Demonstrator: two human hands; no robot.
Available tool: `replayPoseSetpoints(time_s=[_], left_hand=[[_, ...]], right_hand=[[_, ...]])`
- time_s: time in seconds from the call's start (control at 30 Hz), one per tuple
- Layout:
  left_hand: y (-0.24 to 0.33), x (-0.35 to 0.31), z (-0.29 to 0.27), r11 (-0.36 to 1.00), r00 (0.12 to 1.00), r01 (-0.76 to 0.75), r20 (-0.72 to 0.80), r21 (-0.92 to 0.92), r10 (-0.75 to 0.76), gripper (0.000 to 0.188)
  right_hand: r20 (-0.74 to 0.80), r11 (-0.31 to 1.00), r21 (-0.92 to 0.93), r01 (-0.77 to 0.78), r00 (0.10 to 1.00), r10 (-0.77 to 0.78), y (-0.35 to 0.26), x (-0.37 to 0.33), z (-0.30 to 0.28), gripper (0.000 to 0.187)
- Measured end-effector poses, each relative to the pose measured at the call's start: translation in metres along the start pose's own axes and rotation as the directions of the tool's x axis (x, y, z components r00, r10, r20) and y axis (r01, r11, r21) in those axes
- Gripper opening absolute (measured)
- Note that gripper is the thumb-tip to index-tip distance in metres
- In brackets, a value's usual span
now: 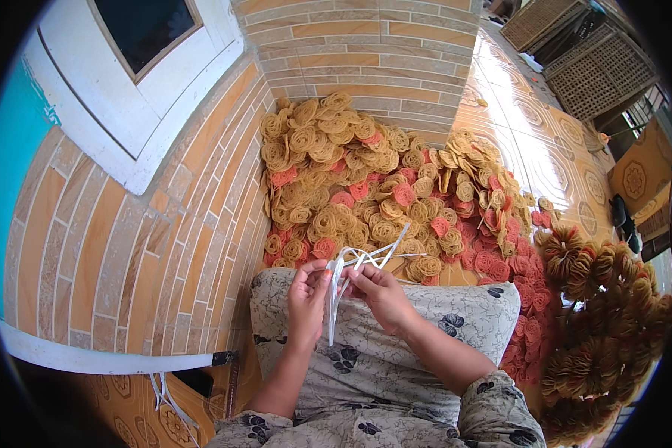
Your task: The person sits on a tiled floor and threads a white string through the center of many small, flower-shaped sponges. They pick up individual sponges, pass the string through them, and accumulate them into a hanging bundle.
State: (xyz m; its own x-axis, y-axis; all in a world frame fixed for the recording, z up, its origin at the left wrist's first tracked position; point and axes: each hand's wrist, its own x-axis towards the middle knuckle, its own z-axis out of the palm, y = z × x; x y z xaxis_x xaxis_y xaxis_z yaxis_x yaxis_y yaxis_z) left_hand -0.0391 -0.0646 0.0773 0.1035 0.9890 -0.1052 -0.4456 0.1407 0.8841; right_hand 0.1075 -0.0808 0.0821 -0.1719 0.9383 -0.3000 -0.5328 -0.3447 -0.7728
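A bunch of thin white flat plastic strips is held over my lap, some ends hanging down and others looping up and away to the right. My left hand pinches the bunch between thumb and fingers. Close beside it, my right hand has thumb and fingers closed on strips of the same bunch. Patterned cloth with dark leaf prints covers my lap beneath both hands. Just beyond my knees lies a big heap of round, coiled, lacy discs, mostly yellow with some pinkish red.
Strung bundles of brownish-yellow discs stand at the right, beside red discs. A tiled wall and a white door are at the left. More white strips hang at lower left. Woven racks stand far right.
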Motion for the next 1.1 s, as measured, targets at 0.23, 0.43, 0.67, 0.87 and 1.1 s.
replayPoseSetpoints(time_s=[0.23,0.43,0.67,0.87,1.1], left_hand=[[0.003,0.063,0.088,0.967,0.940,0.209,0.303,-0.144,-0.158,0.039],[-0.005,0.111,0.159,0.877,0.836,0.456,0.411,-0.153,-0.363,0.027],[-0.016,0.148,0.220,0.786,0.673,0.598,0.631,-0.158,-0.385,0.024],[-0.031,0.143,0.255,0.895,0.777,0.443,0.521,-0.053,-0.353,0.026],[-0.051,0.134,0.263,0.971,0.852,0.238,0.486,-0.030,-0.193,0.038]], right_hand=[[-0.090,0.913,-0.207,0.352,0.922,-0.376,-0.068,0.007,-0.049,0.018],[-0.288,0.838,-0.284,0.466,0.792,-0.538,-0.100,0.001,-0.096,0.017],[-0.380,0.748,-0.123,0.652,0.665,-0.643,-0.122,0.003,-0.141,0.019],[-0.418,0.741,0.051,0.670,0.688,-0.593,-0.134,-0.005,-0.156,0.022],[-0.407,0.794,0.262,0.548,0.809,-0.424,-0.142,-0.018,-0.170,0.023]])
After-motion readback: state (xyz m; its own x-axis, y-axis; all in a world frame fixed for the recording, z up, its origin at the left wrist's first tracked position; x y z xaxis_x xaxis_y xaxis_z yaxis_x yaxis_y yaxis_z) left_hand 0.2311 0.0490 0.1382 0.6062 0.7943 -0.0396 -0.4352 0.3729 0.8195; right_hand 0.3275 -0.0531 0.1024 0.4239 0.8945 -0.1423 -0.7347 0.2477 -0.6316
